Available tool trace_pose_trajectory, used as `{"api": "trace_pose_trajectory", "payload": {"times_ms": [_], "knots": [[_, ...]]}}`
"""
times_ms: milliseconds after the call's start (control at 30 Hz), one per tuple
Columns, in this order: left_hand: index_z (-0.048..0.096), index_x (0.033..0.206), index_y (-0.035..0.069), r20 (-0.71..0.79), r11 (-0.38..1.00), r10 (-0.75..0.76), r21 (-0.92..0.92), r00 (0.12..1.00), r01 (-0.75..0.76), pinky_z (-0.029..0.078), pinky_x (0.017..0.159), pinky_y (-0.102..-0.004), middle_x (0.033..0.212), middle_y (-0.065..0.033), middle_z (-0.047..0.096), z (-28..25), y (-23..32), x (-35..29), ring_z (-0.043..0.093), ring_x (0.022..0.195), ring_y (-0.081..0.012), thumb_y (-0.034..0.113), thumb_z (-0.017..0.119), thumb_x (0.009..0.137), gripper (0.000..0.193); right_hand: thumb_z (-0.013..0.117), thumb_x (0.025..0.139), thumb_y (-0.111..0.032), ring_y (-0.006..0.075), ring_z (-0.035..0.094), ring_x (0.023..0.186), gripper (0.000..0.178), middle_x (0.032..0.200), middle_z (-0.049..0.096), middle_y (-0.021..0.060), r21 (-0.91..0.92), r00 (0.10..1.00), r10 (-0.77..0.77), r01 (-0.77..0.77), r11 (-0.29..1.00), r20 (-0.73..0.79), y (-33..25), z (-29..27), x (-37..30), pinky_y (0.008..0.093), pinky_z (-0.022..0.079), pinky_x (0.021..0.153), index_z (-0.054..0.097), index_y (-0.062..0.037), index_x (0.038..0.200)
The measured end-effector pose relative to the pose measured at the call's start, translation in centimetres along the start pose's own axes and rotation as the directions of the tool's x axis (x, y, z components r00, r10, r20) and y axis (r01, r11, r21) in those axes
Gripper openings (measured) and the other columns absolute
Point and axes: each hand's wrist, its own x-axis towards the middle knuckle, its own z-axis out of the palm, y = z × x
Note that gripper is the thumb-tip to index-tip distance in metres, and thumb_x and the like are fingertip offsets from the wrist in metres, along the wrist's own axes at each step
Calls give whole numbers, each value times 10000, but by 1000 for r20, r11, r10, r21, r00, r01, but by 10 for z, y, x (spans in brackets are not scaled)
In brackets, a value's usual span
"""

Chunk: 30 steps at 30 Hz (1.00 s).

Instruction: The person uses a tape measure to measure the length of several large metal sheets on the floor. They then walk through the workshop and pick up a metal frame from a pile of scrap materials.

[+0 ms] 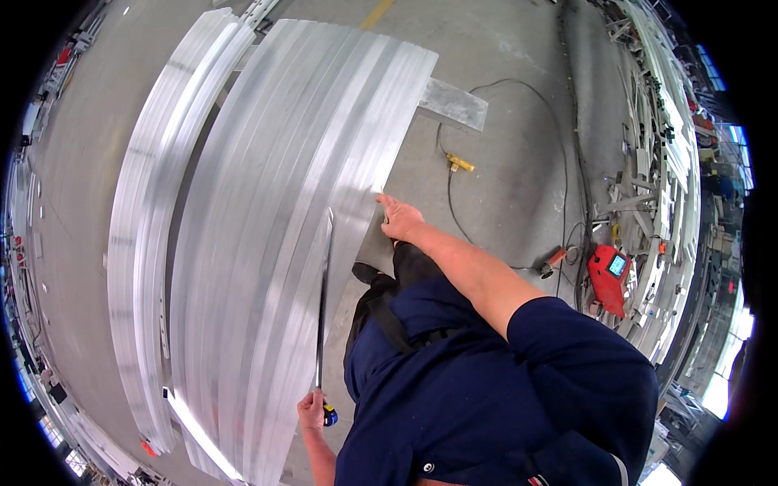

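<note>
A row of long silver metal profiles (267,162) lies side by side in front of me. My left hand (310,411) is closed around a tape measure (330,415) with a blue, black and yellow case, at the near right edge of the profiles. Its blade (323,308) runs out along the outer profiles, away from me. My right hand (403,219) is at the profiles' right edge, index finger pointing at the edge and the other fingers curled in. What those fingers hold, if anything, is hidden.
Another stack of profiles (150,202) lies to the left. A flat metal beam (454,104) sticks out at the far right. On the floor are a yellow cable connector (460,163), black cables, an orange-handled power tool (554,262) and a red machine (609,279) with a lit screen.
</note>
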Motion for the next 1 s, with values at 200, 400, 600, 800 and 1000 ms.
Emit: {"api": "trace_pose_trajectory", "payload": {"times_ms": [200,400,600,800,1000], "knots": [[669,708,17,40,995,-10,104,999,6,388,500,-240,588,24,544,14,23,11,490,532,-60,270,630,899,319,590,760,-178,332,519,1175,611,1372,449,128,52,998,-55,56,997,-18,5,0,-4,422,447,959,318,-153,1306],[665,701,11,83,959,73,270,994,-93,394,500,-264,589,14,558,49,66,51,497,530,-75,325,614,902,376,610,745,-214,364,527,1145,649,1278,503,175,134,1000,-17,14,991,21,-1,-16,-13,431,444,946,311,-160,1319],[678,707,15,141,956,95,264,985,-130,398,510,-269,559,-4,555,85,105,83,496,532,-81,377,638,884,405,636,727,-256,395,569,1041,646,1085,586,215,187,992,-100,112,976,-72,17,-10,0,429,458,888,346,-127,1289],[673,696,22,127,952,40,295,991,-76,378,477,-271,556,-5,547,94,110,87,480,505,-75,420,639,876,438,629,721,-267,366,578,1006,629,1067,585,205,261,998,-56,54,964,1,17,-20,7,417,459,866,380,-88,1270],[676,695,22,121,948,46,307,992,-81,369,442,-284,528,-1,524,99,112,93,464,453,-89,432,638,873,448,623,733,-218,384,559,1078,597,1156,581,207,264,996,-84,83,961,-5,19,-24,7,421,448,921,372,-104,1262]]}}
